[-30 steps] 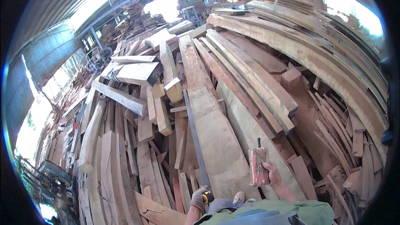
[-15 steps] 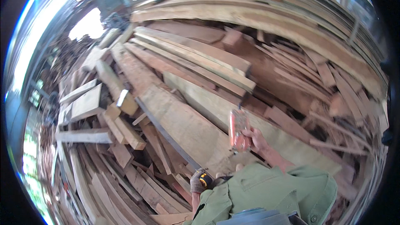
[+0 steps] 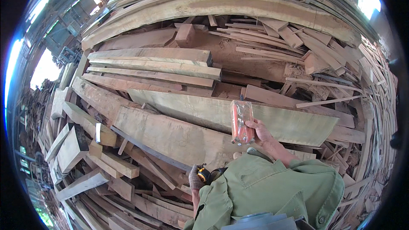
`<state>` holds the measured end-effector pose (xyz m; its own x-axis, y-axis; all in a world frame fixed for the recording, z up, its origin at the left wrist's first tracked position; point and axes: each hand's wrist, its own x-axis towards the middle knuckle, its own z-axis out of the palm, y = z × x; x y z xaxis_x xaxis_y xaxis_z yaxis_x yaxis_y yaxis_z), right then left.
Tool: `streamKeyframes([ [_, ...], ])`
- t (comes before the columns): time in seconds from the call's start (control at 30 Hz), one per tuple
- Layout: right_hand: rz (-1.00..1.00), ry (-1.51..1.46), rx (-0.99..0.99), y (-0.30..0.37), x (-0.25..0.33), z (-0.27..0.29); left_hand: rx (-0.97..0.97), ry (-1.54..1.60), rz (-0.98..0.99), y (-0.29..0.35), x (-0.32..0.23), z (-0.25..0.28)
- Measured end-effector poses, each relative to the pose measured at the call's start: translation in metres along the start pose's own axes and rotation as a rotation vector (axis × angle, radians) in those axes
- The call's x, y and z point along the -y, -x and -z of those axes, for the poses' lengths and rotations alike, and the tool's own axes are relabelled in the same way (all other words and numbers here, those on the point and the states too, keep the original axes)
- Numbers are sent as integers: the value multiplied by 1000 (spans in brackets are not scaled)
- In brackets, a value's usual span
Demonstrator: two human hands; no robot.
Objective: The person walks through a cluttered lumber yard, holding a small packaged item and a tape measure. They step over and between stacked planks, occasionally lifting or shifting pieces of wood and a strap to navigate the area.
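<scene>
My left hand, in a knitted work glove, is closed round a yellow and black tape measure close to my body. A long dark grey strip lies slantwise along a board's edge and runs up to this hand; I cannot tell if they touch. My bare right hand grips an orange-red block-shaped thing in clear plastic, with a dark tip at its top. It is held upright over the wide pale boards. What exactly is inside the plastic is unclear.
Stacked planks lie left of centre, with a pale slab under my right arm. Short beams and offcuts crowd the left. Beyond, a long curved log slab crosses the back; thin slats are heaped at the right.
My view has turned to the right, so the wood pile appears shifted left and rotated. Both hands keep their holds, and the right one is slightly higher in the picture.
</scene>
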<state>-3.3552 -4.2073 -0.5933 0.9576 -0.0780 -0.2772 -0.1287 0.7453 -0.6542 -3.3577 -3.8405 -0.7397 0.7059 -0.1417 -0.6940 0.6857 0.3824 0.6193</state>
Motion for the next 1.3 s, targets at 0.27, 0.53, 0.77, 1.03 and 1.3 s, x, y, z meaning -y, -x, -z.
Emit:
streamKeyframes([
  [0.27,43,35,-120,17,5,5,-68,-103,169,12,24,-12],
  [0.53,-47,83,-77,7,-8,-9,248,-396,157,44,8,-13],
  [0.77,-133,166,-24,-2,-17,-9,470,-362,121,78,-10,-3],
  [1.03,-155,186,24,-11,-30,-32,326,-135,163,92,6,18],
  [1.3,-228,281,20,-11,-47,-74,162,18,-79,71,40,55],
])
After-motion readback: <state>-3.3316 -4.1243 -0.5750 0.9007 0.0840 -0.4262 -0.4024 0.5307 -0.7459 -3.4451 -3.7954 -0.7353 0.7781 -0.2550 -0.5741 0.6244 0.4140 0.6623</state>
